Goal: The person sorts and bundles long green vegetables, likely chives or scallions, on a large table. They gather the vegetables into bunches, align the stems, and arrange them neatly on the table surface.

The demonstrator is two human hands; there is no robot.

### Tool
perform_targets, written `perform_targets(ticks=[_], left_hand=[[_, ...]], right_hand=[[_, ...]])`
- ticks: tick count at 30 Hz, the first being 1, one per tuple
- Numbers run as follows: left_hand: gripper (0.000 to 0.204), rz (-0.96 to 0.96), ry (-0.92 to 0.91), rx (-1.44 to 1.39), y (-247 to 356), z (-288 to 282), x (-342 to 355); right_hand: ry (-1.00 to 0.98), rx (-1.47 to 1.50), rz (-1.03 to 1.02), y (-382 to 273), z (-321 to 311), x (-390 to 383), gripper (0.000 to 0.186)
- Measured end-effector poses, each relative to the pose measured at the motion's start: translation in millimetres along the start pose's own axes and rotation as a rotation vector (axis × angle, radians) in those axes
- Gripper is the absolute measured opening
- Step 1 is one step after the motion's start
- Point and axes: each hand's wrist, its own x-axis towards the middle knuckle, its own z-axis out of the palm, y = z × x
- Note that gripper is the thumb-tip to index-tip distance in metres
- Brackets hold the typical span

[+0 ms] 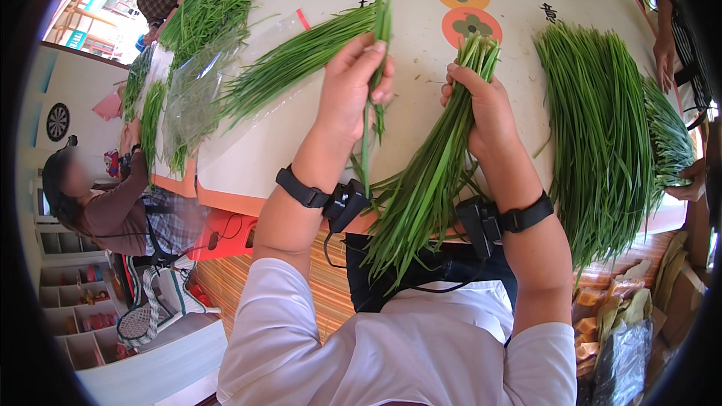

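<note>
My left hand (352,81) is closed round a thin bundle of green chives (384,13), whose cut ends point up past the thumb. My right hand (485,101) grips a thicker bunch of chives (432,169) just under its pale, evened ends. The leaves of that bunch fan down toward my lap, over the table's near edge. Left of my left hand, a loose pile of chives (293,60) lies on a clear plastic bag (199,94). To the right of my right hand, a broad heap of chives (598,128) hangs over the near edge.
The white table (421,0) has an orange border and printed round fruit pictures. More chives (214,11) lie at the far left, where two people work. Another person's hands show at the right edge by a smaller bunch (669,135). A red stool (226,233) stands beneath the table's left side.
</note>
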Motion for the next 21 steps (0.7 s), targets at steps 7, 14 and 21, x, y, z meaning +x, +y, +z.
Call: perform_targets(ticks=[7,14,21], left_hand=[[0.013,-0.239,-0.136,0.051,-16,19,-13],[0.011,-0.225,-0.137,0.081,-23,18,-10],[0.009,-0.15,-0.127,0.181,-26,22,-11]], right_hand=[[-0.024,0.011,-0.012,1,1,-1,0.015],[-0.069,0.085,0.034,-1,1,-2,0.013],[-0.109,0.065,0.016,-1,5,-6,0.013]])
